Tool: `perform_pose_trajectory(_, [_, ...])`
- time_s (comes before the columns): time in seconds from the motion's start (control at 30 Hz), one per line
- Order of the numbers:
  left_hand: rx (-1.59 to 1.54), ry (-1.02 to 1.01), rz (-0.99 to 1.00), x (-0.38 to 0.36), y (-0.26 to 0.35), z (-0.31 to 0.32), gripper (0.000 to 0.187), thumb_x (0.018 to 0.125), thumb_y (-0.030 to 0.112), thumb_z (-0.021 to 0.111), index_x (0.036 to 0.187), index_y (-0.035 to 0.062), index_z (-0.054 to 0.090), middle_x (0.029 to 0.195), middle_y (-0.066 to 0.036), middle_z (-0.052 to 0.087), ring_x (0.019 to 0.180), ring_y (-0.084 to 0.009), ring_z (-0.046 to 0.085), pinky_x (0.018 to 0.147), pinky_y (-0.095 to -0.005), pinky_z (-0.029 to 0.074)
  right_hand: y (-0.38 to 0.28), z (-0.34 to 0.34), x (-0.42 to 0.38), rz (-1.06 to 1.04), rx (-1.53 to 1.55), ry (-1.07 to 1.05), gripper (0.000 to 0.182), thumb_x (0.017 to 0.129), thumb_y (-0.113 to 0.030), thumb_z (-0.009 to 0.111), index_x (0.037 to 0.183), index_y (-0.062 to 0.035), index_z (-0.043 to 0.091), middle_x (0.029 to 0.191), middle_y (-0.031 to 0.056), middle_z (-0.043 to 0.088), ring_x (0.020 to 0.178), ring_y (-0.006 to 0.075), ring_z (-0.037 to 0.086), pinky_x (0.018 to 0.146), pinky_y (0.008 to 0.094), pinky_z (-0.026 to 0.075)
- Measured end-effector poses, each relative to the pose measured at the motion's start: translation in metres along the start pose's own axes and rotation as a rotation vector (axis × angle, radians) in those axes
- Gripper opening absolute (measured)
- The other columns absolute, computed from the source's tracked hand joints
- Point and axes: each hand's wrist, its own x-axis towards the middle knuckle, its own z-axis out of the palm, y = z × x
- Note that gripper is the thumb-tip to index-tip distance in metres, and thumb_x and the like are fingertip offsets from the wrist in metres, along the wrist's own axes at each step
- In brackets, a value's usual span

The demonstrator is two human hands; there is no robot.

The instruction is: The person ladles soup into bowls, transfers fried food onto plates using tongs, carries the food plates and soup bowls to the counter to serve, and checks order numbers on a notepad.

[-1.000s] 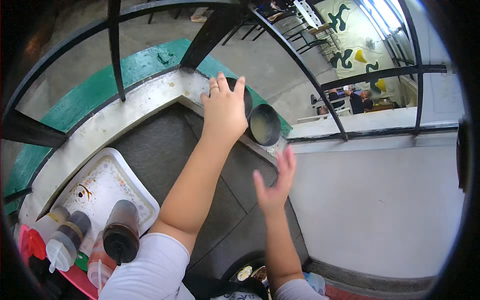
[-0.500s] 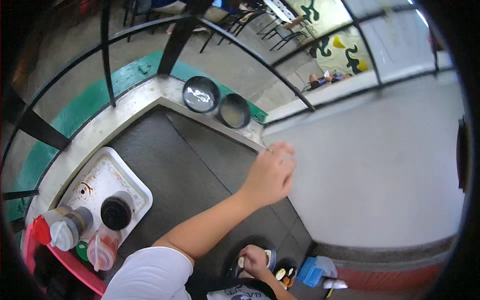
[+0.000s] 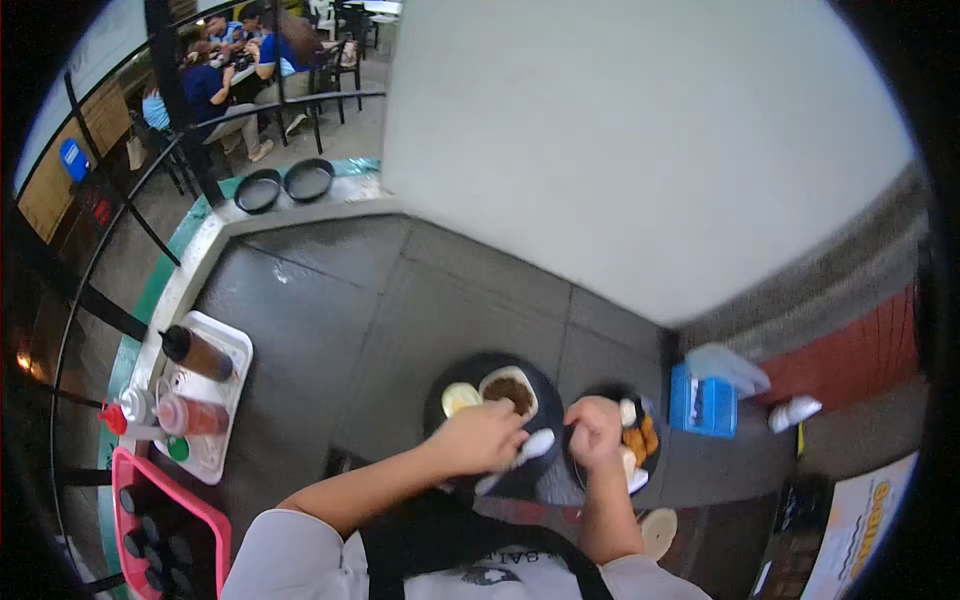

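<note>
My left hand (image 3: pixel 480 437) is over the near side of a black plate (image 3: pixel 440 382), its fingers curled inward and their tips hidden. On that plate are a white square bowl of brown food (image 3: pixel 510 392) and a pale round item with a yellowish middle (image 3: pixel 460 399). A white spoon (image 3: pixel 537 444) lies slantwise by my left fingers; whether they grip it cannot be made out. My right hand (image 3: pixel 595 428), fingers closed, is at the left side of a second black plate (image 3: pixel 575 468). This one carries golden-brown fried pieces (image 3: pixel 640 438) and white items.
At left, a white tray (image 3: pixel 208 468) holds sauce bottles (image 3: pixel 200 415), beside a pink crate (image 3: pixel 222 560) of dark bottles. Two black bowls (image 3: pixel 308 180) sit on the ledge. A blue basket (image 3: pixel 703 408) stands right. Several people (image 3: pixel 215 85) sit beyond the bars.
My view has swung right. My left hand has come back from near the ledge to the first plate. My right hand has moved from the first plate to the second.
</note>
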Motion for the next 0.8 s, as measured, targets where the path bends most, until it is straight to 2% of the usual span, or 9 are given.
perform_pose_trajectory(0.1, [0.166,-0.094,-0.335,-0.029,0.015,0.029,0.016,0.083,0.018,0.055,0.088,0.0033,0.060,0.094,-0.017,0.059,0.083,-0.0365,0.061,0.074,-0.0462,0.050,0.029,-0.073,-0.084,0.132,-0.180,0.146,0.011,0.062,0.004,0.046,0.062,-0.0050,0.052,0.060,0.0132,0.055,0.055,0.0311,0.057,0.052,0.0360,0.045])
perform_pose_trajectory(0.23, [0.369,0.248,-0.602,-0.074,0.029,0.052,0.016,0.081,0.011,0.059,0.093,0.0009,0.055,0.095,-0.021,0.056,0.086,-0.0395,0.058,0.076,-0.0471,0.048,0.051,-0.148,-0.192,0.474,-0.329,0.505,0.014,0.064,0.006,0.038,0.063,-0.0027,0.049,0.058,0.0094,0.050,0.054,0.0185,0.052,0.052,0.0301,0.039])
perform_pose_trajectory(0.3, [0.411,0.428,-0.734,-0.103,0.018,0.074,0.025,0.083,0.010,0.059,0.102,-0.0016,0.049,0.098,-0.023,0.056,0.092,-0.0415,0.057,0.079,-0.0467,0.047,0.078,-0.169,-0.255,0.566,-0.122,0.724,0.017,0.066,0.007,0.034,0.067,-0.0017,0.050,0.061,0.0072,0.051,0.058,0.0132,0.049,0.053,0.0277,0.039])
perform_pose_trajectory(0.37, [0.390,0.582,-0.798,-0.128,-0.005,0.104,0.029,0.087,0.012,0.057,0.109,-0.0016,0.045,0.098,-0.024,0.056,0.083,-0.0378,0.062,0.074,-0.0447,0.048,0.087,-0.180,-0.301,0.717,-0.209,0.684,0.014,0.073,0.004,0.040,0.075,-0.0005,0.053,0.064,0.0073,0.053,0.062,0.0136,0.052,0.057,0.0282,0.042])
perform_pose_trajectory(0.43, [-0.185,0.555,-1.042,-0.132,-0.013,0.115,0.031,0.092,0.014,0.053,0.116,-0.0008,0.040,0.098,-0.023,0.056,0.066,-0.0307,0.064,0.057,-0.0401,0.051,0.087,-0.187,-0.333,0.904,-0.281,0.609,0.010,0.076,0.002,0.045,0.077,0.0005,0.054,0.065,0.0082,0.056,0.063,0.0148,0.055,0.059,0.0292,0.045])
perform_pose_trajectory(0.47, [-0.488,0.594,-1.069,-0.129,-0.024,0.126,0.031,0.094,0.011,0.049,0.122,0.0024,0.037,0.098,-0.020,0.057,0.054,-0.0256,0.062,0.046,-0.0358,0.053,0.082,-0.188,-0.338,1.041,-0.262,0.525,0.008,0.080,-0.001,0.051,0.081,0.0006,0.058,0.069,0.0102,0.061,0.066,0.0173,0.059,0.063,0.0307,0.047])
perform_pose_trajectory(0.57, [-0.824,0.753,-1.000,-0.118,-0.044,0.151,0.032,0.093,0.005,0.046,0.123,0.0047,0.036,0.099,-0.019,0.057,0.061,-0.0278,0.064,0.048,-0.0374,0.058,0.122,-0.164,-0.394,1.091,-0.270,0.388,0.015,0.086,-0.012,0.059,0.095,0.0003,0.062,0.072,0.0112,0.065,0.062,0.0186,0.062,0.059,0.0301,0.049])
perform_pose_trajectory(0.7, [-0.856,0.841,-0.829,-0.112,-0.036,0.158,0.025,0.090,0.000,0.045,0.114,0.0041,0.038,0.105,-0.019,0.055,0.081,-0.0302,0.065,0.054,-0.0415,0.060,0.110,-0.142,-0.368,1.379,0.414,0.461,0.036,0.093,-0.028,0.057,0.112,0.0020,0.055,0.077,0.0141,0.067,0.051,0.0171,0.061,0.044,0.0283,0.050])
perform_pose_trajectory(0.8, [-0.876,0.938,-0.879,-0.110,-0.032,0.163,0.024,0.088,0.000,0.045,0.110,0.0056,0.038,0.094,-0.012,0.053,0.069,-0.0223,0.059,0.054,-0.0383,0.059,0.130,-0.112,-0.367,1.440,0.743,0.507,0.050,0.095,-0.033,0.053,0.128,0.0012,0.041,0.084,0.0193,0.067,0.055,0.0230,0.063,0.047,0.0304,0.052])
